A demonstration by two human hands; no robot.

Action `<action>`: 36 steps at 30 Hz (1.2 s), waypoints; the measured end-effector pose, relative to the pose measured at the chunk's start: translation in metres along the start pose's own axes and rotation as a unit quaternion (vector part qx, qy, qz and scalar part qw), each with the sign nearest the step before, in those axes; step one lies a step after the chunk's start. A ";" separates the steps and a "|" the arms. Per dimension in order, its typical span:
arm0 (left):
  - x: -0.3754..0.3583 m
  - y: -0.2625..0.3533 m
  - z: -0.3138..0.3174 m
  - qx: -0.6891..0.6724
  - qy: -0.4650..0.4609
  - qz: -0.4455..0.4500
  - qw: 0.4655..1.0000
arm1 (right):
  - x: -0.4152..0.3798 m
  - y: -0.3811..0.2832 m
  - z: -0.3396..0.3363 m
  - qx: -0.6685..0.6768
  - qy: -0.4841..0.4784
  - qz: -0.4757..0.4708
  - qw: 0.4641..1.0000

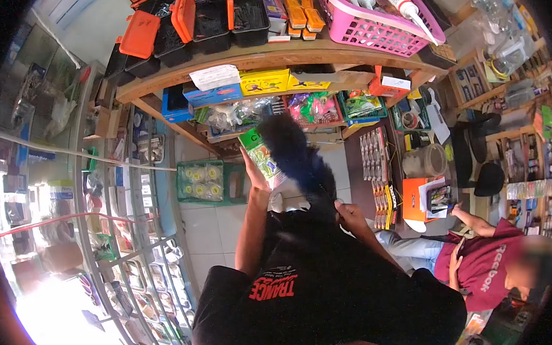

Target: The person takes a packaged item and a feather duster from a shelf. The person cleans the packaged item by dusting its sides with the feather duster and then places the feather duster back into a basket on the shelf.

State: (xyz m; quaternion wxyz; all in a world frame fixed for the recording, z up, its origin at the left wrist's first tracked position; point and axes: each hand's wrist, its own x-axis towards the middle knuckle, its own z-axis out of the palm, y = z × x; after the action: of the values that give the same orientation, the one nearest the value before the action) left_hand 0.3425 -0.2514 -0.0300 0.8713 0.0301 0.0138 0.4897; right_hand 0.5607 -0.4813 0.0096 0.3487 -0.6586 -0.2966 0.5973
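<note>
My left hand (255,175) is wrapped round the side of a clear packet (264,163) with a green header, its contents coloured and small. Across the packet's right edge lies the dark, fluffy head of a feather duster (295,156), covering part of it. Lower right, my right hand (351,216) is closed at the duster's near end in front of my black shirt (331,276). Most of the duster's handle is hidden by the feathers and my fingers.
Ahead stands a wooden shelf (270,53) with black bins, orange lids and a pink basket (377,26) of tubes. A green crate (230,182) sits on the tiled floor. Glass display cases (134,267) line the left. At right, a person in a maroon shirt (481,268) is beside a dark counter (360,162).
</note>
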 end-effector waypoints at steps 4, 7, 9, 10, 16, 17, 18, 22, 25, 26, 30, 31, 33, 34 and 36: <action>0.001 -0.006 -0.018 0.108 0.068 0.116 0.985 | -0.002 -0.007 -0.002 -0.034 -0.021 0.002 0.999; 0.002 0.000 0.025 0.034 0.029 0.058 0.997 | -0.003 -0.001 -0.003 -0.028 -0.019 0.010 0.999; 0.005 0.002 0.039 0.016 0.044 0.044 0.998 | -0.005 -0.004 -0.002 -0.010 -0.022 0.037 0.999; 0.006 0.002 0.032 0.023 0.029 0.064 0.997 | -0.005 -0.007 -0.002 -0.039 -0.022 0.022 0.999; 0.003 0.001 0.074 -0.014 0.109 0.034 0.993 | -0.007 -0.002 -0.006 -0.020 -0.033 0.010 0.999; 0.000 0.001 0.068 -0.010 0.067 0.038 0.997 | -0.006 -0.002 -0.009 -0.029 -0.052 0.026 0.998; -0.002 0.001 0.057 -0.004 0.025 0.042 0.999 | -0.006 -0.001 -0.011 -0.036 -0.070 0.042 0.996; 0.006 0.006 0.049 0.007 0.080 0.059 0.995 | -0.004 0.000 -0.009 -0.031 -0.030 0.019 0.999; 0.002 0.007 0.054 0.002 0.082 0.065 0.994 | -0.004 0.001 -0.017 -0.021 -0.042 0.044 0.998; 0.000 0.003 0.082 0.019 0.100 0.062 0.993 | -0.006 -0.004 -0.017 -0.051 -0.049 0.041 0.997; -0.002 0.008 0.072 -0.008 0.072 0.069 0.995 | -0.008 0.001 -0.017 -0.043 -0.030 0.028 0.998; 0.002 0.010 0.039 -0.004 0.103 0.104 0.989 | -0.010 -0.001 -0.017 -0.043 -0.040 0.034 0.998; 0.002 0.014 0.006 0.004 -0.006 0.121 0.993 | -0.013 -0.010 -0.015 -0.042 -0.062 0.043 0.996; 0.002 0.015 0.000 0.003 -0.017 0.119 0.993 | -0.012 -0.008 -0.015 -0.062 -0.059 0.027 0.996; 0.003 0.012 0.017 -0.005 0.005 0.106 0.994 | -0.010 0.001 -0.014 -0.098 -0.048 -0.005 0.994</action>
State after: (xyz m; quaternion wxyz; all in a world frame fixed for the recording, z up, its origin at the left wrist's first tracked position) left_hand 0.3347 -0.2431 -0.0126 0.8144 0.0243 0.0120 0.5797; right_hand 0.5733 -0.4908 0.0154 0.2703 -0.6588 -0.3735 0.5945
